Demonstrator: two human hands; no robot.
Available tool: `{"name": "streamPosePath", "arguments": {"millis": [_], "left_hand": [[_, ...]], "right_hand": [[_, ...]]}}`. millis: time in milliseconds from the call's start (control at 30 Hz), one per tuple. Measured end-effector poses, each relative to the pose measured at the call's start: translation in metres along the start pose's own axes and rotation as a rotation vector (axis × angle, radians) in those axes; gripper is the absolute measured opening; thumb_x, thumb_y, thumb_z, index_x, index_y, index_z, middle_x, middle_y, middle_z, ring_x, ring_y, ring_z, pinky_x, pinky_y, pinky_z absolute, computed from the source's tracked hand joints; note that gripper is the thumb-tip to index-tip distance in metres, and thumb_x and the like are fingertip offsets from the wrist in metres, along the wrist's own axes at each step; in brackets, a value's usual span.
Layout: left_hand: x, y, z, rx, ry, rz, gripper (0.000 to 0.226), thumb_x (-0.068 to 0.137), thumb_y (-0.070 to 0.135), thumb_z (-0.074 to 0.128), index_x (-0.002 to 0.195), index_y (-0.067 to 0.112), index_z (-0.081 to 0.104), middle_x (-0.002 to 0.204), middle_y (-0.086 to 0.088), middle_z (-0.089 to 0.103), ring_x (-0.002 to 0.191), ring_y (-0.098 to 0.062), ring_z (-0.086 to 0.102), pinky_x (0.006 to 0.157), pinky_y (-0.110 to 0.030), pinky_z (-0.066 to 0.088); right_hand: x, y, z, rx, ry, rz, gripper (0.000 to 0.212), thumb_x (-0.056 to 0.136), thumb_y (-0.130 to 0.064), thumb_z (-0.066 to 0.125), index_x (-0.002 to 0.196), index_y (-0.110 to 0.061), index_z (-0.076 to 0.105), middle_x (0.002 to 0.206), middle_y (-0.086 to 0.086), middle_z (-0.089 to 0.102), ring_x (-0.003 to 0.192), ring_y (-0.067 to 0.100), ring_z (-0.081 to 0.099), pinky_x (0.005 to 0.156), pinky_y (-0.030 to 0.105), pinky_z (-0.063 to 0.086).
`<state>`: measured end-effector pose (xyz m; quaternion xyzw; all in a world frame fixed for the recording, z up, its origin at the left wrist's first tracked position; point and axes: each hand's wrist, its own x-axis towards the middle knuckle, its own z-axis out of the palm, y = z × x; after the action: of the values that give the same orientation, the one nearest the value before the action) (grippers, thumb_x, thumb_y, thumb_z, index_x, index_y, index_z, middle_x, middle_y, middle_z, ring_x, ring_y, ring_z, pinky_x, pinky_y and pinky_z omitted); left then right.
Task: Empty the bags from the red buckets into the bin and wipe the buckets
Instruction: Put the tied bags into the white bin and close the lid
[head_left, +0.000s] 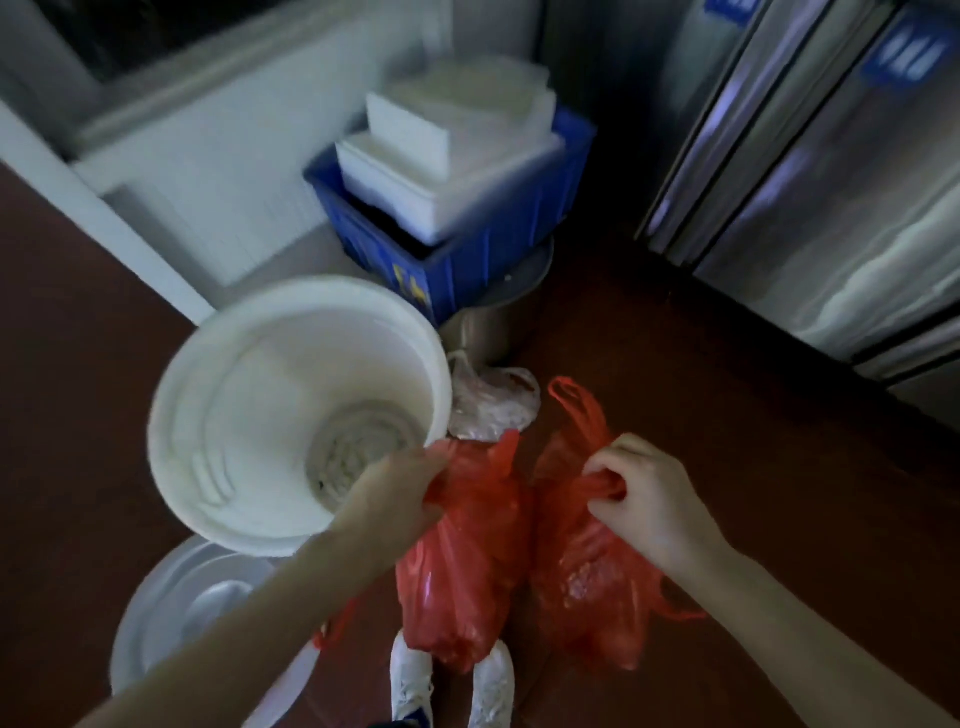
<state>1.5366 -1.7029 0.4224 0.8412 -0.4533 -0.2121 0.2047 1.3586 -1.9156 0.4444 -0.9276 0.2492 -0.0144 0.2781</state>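
We look down on two red plastic bags held over a dark reddish floor, one in each hand. Our left hand (402, 491) has its grip closed around the gathered neck of the left red bag (462, 561), which hangs full above our white shoes (488, 686). Our right hand (647, 496) pinches the bunched top of the right red bag (582, 587), one handle loop standing free above it. Just to the left stands the white bin (218, 395), open, with crumpled waste at its bottom; a round white lid (171, 623) lies on the floor below it. A tied clear bag (493, 402) rests on the floor beside the bin's rim. No red bucket is in view.

We judge the step in hand to be emptying: the bags are lifted out but not yet in the bin. The next move calls for carrying both bags leftward over the rim and loosening the grip; wiping remains.
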Motion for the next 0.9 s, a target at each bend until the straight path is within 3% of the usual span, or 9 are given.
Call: {"name": "streamPosePath", "arguments": {"millis": [67, 133, 267, 400, 533, 633, 700, 767, 900], "left_hand": [[-0.001, 0.002, -0.047, 0.045, 0.039, -0.015, 0.039, 0.063, 0.025, 0.057, 0.096, 0.008, 0.067, 0.097, -0.008, 0.068, 0.096, -0.032, 0.062, 0.084, -0.039, 0.048], [-0.002, -0.002, -0.086, 0.081, 0.098, -0.075, 0.032, 0.068, 0.023, 0.062, 0.095, 0.009, 0.068, 0.091, -0.009, 0.065, 0.09, -0.031, 0.061, 0.077, -0.035, 0.044], [-0.003, -0.029, -0.141, 0.078, 0.194, -0.126, 0.018, 0.067, 0.018, 0.067, 0.083, 0.01, 0.066, 0.075, 0.001, 0.052, 0.075, -0.024, 0.053, 0.062, -0.025, 0.021], [0.008, -0.09, -0.171, 0.059, 0.244, -0.149, 0.015, 0.069, 0.011, 0.07, 0.08, 0.019, 0.064, 0.074, 0.009, 0.051, 0.072, -0.017, 0.052, 0.065, -0.025, 0.028], [0.024, -0.165, -0.189, 0.042, 0.307, -0.207, 0.018, 0.071, 0.01, 0.069, 0.075, 0.026, 0.061, 0.066, 0.017, 0.044, 0.067, -0.009, 0.043, 0.06, -0.024, 0.024], [0.036, -0.226, -0.187, 0.005, 0.258, -0.283, 0.02, 0.071, 0.006, 0.067, 0.071, 0.024, 0.056, 0.071, 0.012, 0.057, 0.071, -0.011, 0.05, 0.06, -0.02, 0.024], [0.045, -0.269, -0.17, -0.016, 0.228, -0.321, 0.017, 0.07, 0.004, 0.066, 0.08, 0.018, 0.068, 0.084, 0.004, 0.067, 0.079, -0.014, 0.056, 0.068, -0.018, 0.029], [0.053, -0.307, -0.147, -0.023, 0.164, -0.395, 0.017, 0.072, 0.006, 0.065, 0.084, 0.018, 0.069, 0.089, -0.001, 0.068, 0.086, -0.02, 0.06, 0.072, -0.025, 0.039], [0.068, -0.374, -0.09, -0.074, 0.097, -0.505, 0.016, 0.073, 0.003, 0.064, 0.08, 0.017, 0.067, 0.086, -0.003, 0.065, 0.084, -0.027, 0.061, 0.064, -0.028, 0.043]], "right_hand": [[0.019, -0.04, -0.028, -0.015, 0.001, -0.094, 0.022, 0.064, -0.003, 0.077, 0.083, -0.014, 0.072, 0.086, -0.002, 0.059, 0.077, 0.016, 0.062, 0.073, 0.036, 0.053], [0.041, -0.081, -0.047, -0.022, 0.031, -0.177, 0.02, 0.064, -0.003, 0.075, 0.081, -0.012, 0.072, 0.085, 0.0, 0.06, 0.077, 0.019, 0.062, 0.073, 0.039, 0.052], [0.093, -0.15, -0.058, -0.039, 0.08, -0.31, 0.019, 0.062, -0.002, 0.074, 0.079, -0.009, 0.072, 0.082, 0.006, 0.06, 0.075, 0.025, 0.063, 0.072, 0.038, 0.051], [0.152, -0.202, -0.036, -0.073, 0.015, -0.353, 0.021, 0.062, -0.003, 0.075, 0.081, -0.012, 0.072, 0.083, 0.006, 0.059, 0.077, 0.026, 0.061, 0.074, 0.036, 0.05], [0.216, -0.231, 0.017, -0.111, -0.109, -0.349, 0.022, 0.064, -0.004, 0.075, 0.084, -0.013, 0.072, 0.085, -0.001, 0.053, 0.08, 0.024, 0.061, 0.076, 0.035, 0.05], [0.263, -0.243, 0.069, -0.118, -0.169, -0.309, 0.02, 0.065, -0.005, 0.074, 0.083, -0.013, 0.071, 0.084, -0.005, 0.051, 0.083, 0.022, 0.06, 0.077, 0.031, 0.047], [0.29, -0.244, 0.11, -0.12, -0.221, -0.284, 0.017, 0.067, -0.008, 0.074, 0.082, -0.015, 0.07, 0.086, -0.001, 0.057, 0.084, 0.023, 0.06, 0.076, 0.031, 0.047], [0.311, -0.24, 0.154, -0.135, -0.274, -0.258, 0.015, 0.071, -0.01, 0.074, 0.083, -0.016, 0.07, 0.09, 0.001, 0.059, 0.084, 0.023, 0.06, 0.076, 0.03, 0.047], [0.34, -0.216, 0.244, -0.117, -0.353, -0.187, 0.015, 0.078, -0.007, 0.071, 0.091, -0.016, 0.07, 0.098, 0.001, 0.058, 0.092, 0.019, 0.058, 0.081, 0.03, 0.048]]}}
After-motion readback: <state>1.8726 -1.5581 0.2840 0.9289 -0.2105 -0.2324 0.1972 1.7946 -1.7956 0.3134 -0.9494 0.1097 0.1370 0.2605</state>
